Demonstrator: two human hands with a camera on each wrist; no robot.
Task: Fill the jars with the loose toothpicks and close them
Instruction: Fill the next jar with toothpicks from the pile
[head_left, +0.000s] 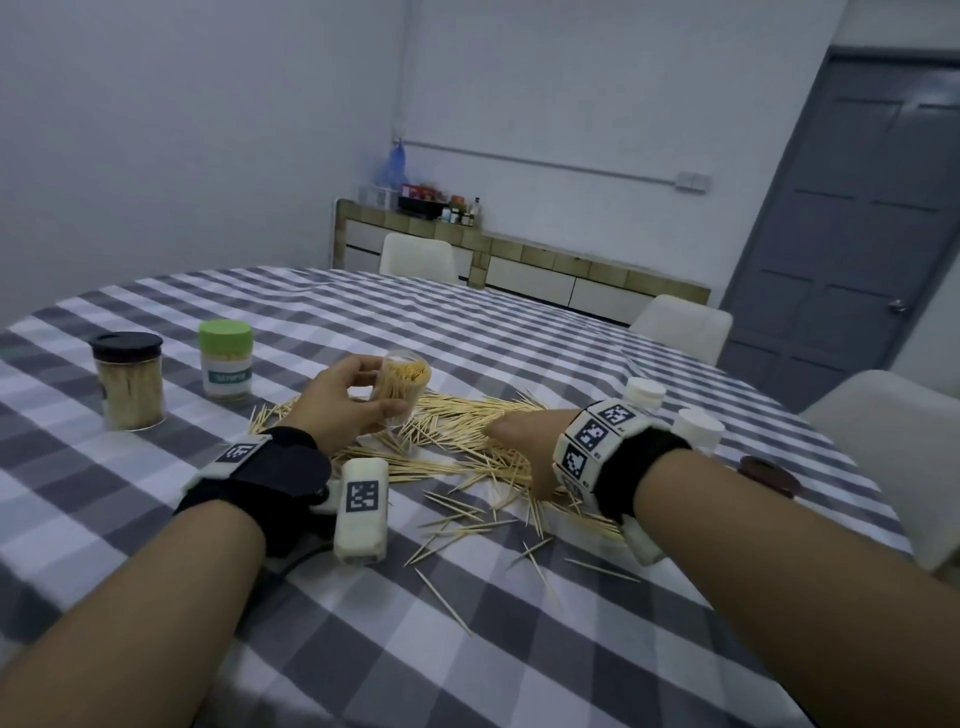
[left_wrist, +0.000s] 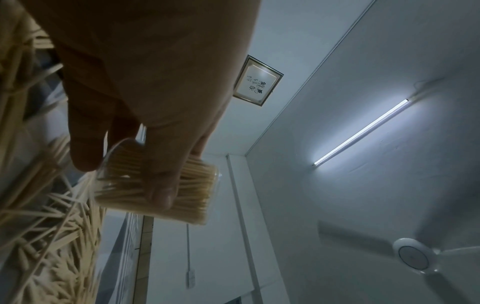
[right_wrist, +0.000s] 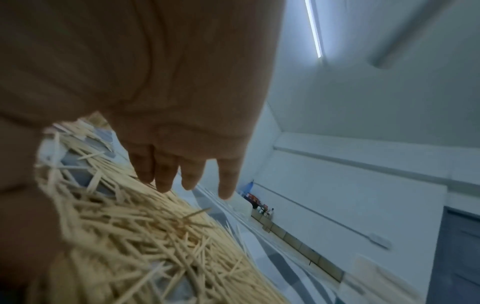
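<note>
while left hand (head_left: 337, 400) grips the open jar (head_left: 400, 387), right hand (head_left: 524, 447) spreads flat over loose toothpicks (head_left: 457, 441)

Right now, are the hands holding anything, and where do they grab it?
The left hand grips the open clear jar of toothpicks round its side. The right hand holds nothing; its straight fingers reach over the loose toothpicks.

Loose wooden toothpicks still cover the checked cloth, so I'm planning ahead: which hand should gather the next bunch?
Right. The right hand hangs open over the loose wooden toothpicks, while the left hand grips the clear plastic jar.
</note>
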